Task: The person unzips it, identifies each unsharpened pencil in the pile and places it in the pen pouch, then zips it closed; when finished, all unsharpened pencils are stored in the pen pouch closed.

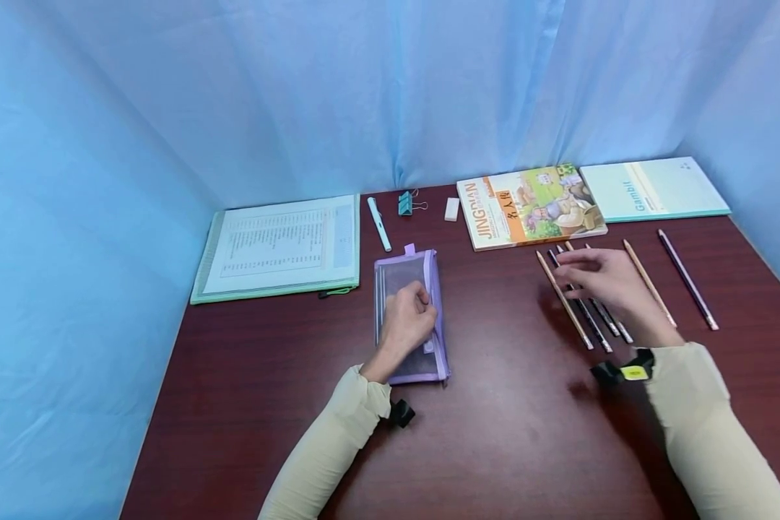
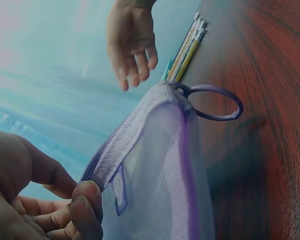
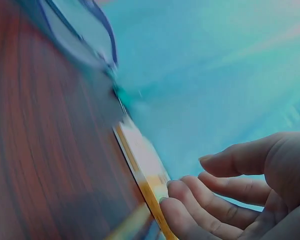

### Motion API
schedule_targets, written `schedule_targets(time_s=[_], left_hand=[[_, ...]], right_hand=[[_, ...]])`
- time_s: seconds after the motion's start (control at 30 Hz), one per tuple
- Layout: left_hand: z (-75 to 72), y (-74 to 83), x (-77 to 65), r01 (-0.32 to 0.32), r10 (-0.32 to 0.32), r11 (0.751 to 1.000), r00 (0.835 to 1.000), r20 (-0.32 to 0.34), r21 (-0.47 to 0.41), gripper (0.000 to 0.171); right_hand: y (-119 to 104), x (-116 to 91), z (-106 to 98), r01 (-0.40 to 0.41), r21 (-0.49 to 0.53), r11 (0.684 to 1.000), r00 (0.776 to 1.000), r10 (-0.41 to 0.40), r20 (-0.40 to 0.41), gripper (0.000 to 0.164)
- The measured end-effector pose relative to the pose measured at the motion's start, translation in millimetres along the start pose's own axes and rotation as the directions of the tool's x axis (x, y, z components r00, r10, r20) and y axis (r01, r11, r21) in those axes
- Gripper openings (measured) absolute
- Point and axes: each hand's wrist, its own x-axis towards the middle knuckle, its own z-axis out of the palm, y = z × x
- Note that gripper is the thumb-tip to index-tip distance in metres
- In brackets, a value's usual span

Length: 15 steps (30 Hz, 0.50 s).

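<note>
A purple mesh zipper pouch lies upright to the viewer at the middle of the table. My left hand pinches its zipper edge between thumb and fingertips; in the left wrist view that edge is lifted up from the table, and a purple ring hangs at its far end. My right hand hovers over several pencils with bent, spread fingers and holds nothing. Those pencils lie side by side, partly hidden by this hand. A light wooden pencil and a purple pencil lie farther right.
Along the back stand a green-edged document folder, a light blue pen, a teal binder clip and a white eraser. An illustrated book and a pale Gambit notebook lie at the back right. Blue curtains enclose the table.
</note>
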Motion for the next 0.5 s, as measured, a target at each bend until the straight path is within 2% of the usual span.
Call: schedule_targets(time_s=[0.1,0.2,0.27,0.33,0.4,0.43,0.5], left_hand=[[-0.2,-0.2,-0.2,0.001,-0.001,1.000,1.000,0.000,0.004,0.007],[-0.2,-1.0,-0.1,-0.002,0.002,1.000,1.000,-0.001,0.009,0.006],[-0.1,-1.3,0.0,-0.004,0.004,1.000,1.000,-0.001,0.011,0.006],[0.0,-1.4,-0.1,-0.005,0.005,1.000,1.000,0.000,0.010,0.006],[0.4,-1.5,0.2,-0.002,0.002,1.000,1.000,0.002,0.008,0.006],[0.5,-1.4,0.3,-0.001,0.001,1.000,1.000,0.003,0.005,0.006],[0.8,-1.3,0.3,0.000,0.000,1.000,1.000,0.003,0.003,0.006]], right_hand=[[8,-2,-22,-0.025,-0.090,0.996,0.999,0.021,-0.046,0.028],[16,-3,-36,-0.030,-0.282,0.959,0.997,0.008,-0.078,0.038],[20,-1,-41,-0.011,-0.440,0.898,0.996,-0.028,-0.083,0.036],[24,1,-42,0.010,-0.577,0.817,0.994,-0.073,-0.085,0.031],[25,2,-41,0.009,-0.660,0.752,0.993,-0.085,-0.082,0.029],[26,3,-41,0.008,-0.686,0.727,0.993,-0.086,-0.080,0.026],[25,3,-38,-0.011,-0.715,0.699,0.995,-0.064,-0.079,0.020]])
